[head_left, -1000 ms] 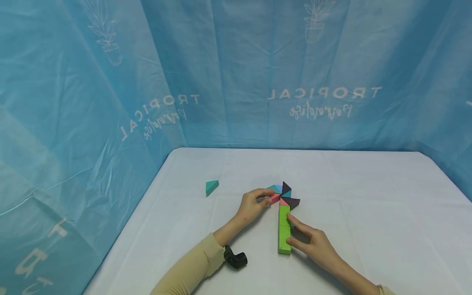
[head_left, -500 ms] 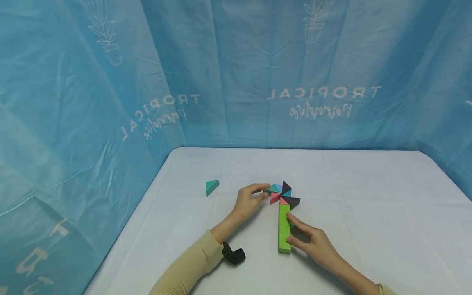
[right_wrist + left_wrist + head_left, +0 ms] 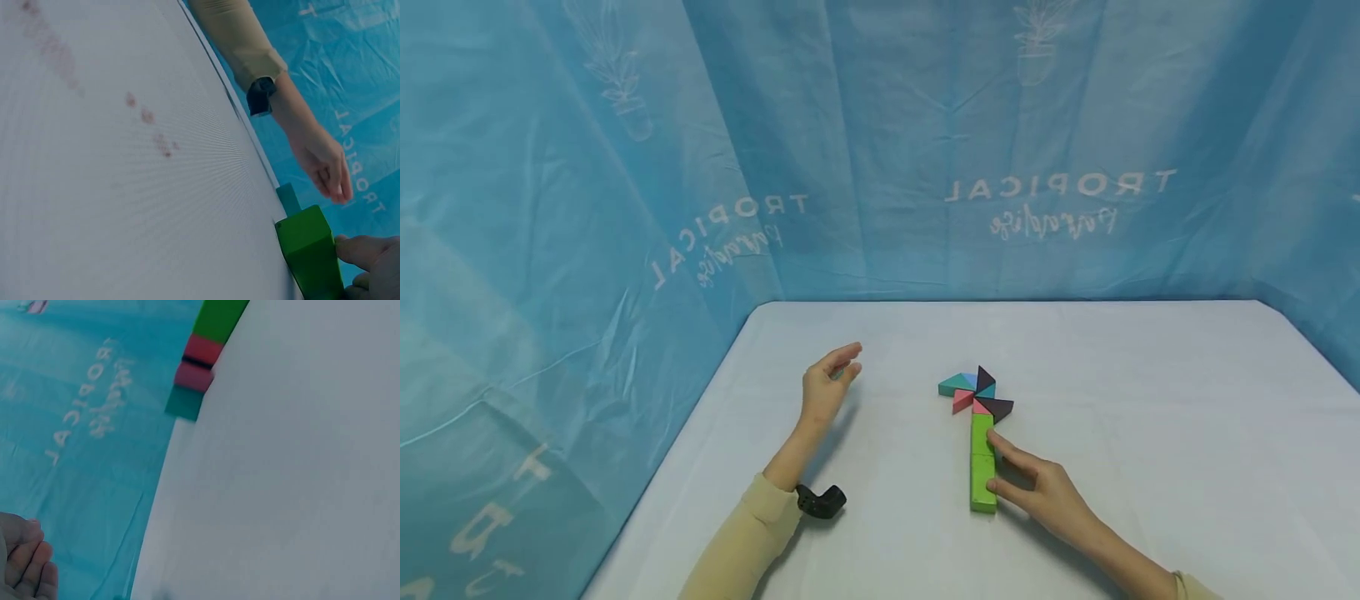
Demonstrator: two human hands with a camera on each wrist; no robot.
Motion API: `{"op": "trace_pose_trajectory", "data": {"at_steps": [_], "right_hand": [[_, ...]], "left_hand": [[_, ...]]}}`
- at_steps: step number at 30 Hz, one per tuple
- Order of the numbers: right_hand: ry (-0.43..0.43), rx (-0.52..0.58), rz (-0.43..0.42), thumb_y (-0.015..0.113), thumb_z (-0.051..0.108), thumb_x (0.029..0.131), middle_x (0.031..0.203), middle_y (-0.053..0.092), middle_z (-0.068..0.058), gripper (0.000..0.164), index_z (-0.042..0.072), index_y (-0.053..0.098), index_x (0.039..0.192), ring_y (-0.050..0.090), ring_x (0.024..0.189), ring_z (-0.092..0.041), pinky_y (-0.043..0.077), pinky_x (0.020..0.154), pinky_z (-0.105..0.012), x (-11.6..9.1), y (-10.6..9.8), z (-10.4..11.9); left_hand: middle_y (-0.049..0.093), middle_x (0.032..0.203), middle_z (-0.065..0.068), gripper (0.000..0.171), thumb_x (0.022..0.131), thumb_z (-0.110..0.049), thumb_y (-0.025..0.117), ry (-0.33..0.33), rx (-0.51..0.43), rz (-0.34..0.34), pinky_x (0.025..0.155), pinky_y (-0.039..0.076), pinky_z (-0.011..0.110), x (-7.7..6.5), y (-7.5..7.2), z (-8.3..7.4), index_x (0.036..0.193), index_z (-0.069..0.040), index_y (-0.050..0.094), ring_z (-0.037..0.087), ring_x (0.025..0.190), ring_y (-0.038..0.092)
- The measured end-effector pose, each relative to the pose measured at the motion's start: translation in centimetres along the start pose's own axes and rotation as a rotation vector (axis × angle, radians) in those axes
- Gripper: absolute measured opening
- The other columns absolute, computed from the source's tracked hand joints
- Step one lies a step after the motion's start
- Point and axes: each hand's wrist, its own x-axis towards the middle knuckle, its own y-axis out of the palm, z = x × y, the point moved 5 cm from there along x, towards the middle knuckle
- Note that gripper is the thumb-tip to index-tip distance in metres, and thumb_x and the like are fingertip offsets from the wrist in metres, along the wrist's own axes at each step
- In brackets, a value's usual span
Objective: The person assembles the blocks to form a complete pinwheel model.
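Note:
My left hand (image 3: 822, 390) hovers over the left part of the table, thumb and fingertips slightly apart. No block shows clearly in its grasp; a hint of teal lies behind the fingers. Two green blocks (image 3: 982, 479) stand end to end in a column. Against their right side rest the index fingertip and thumb of my right hand (image 3: 1051, 493), seen up close on a green block (image 3: 306, 247) in the right wrist view. Small triangular blocks, including a teal one (image 3: 953, 384), a pinkish-red one (image 3: 962, 401) and a dark one (image 3: 997, 409), form a pinwheel above the column.
A white cloth covers the table (image 3: 1135, 467), with blue printed curtains (image 3: 880, 167) around its back and sides. A black device (image 3: 822, 502) is strapped at my left wrist.
My left hand has let go of the pinwheel's left side and moved left to where a lone teal triangular block lay. The right hand stays at the green blocks.

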Motion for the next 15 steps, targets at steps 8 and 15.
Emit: {"op": "trace_pose_trajectory", "data": {"at_steps": [8, 15], "right_hand": [[0.020, -0.023, -0.003, 0.071, 0.033, 0.084, 0.142, 0.042, 0.000, 0.066, 0.009, 0.046, 0.140, 0.040, 0.128, -0.021, 0.033, 0.099, -0.015, -0.1, -0.1, 0.1], [0.021, -0.033, -0.007, 0.071, 0.034, 0.084, 0.142, 0.042, 0.001, 0.066, 0.009, 0.046, 0.140, 0.040, 0.128, -0.021, 0.033, 0.100, -0.015, -0.1, 0.0, 0.2]], "left_hand": [[0.058, 0.122, 0.024, 0.033, 0.088, 0.006, 0.061, -0.065, 0.013, -0.081, 0.100, 0.042, 0.036, -0.3, -4.7, 2.0, 0.120, 0.012, 0.057, 0.036, 0.115, 0.053], [0.037, 0.139, 0.031, 0.054, 0.090, 0.001, 0.062, -0.145, -0.038, 0.131, 0.106, 0.032, 0.041, -1.1, -5.8, 5.3, 0.135, 0.016, 0.037, 0.042, 0.130, 0.034]]}}
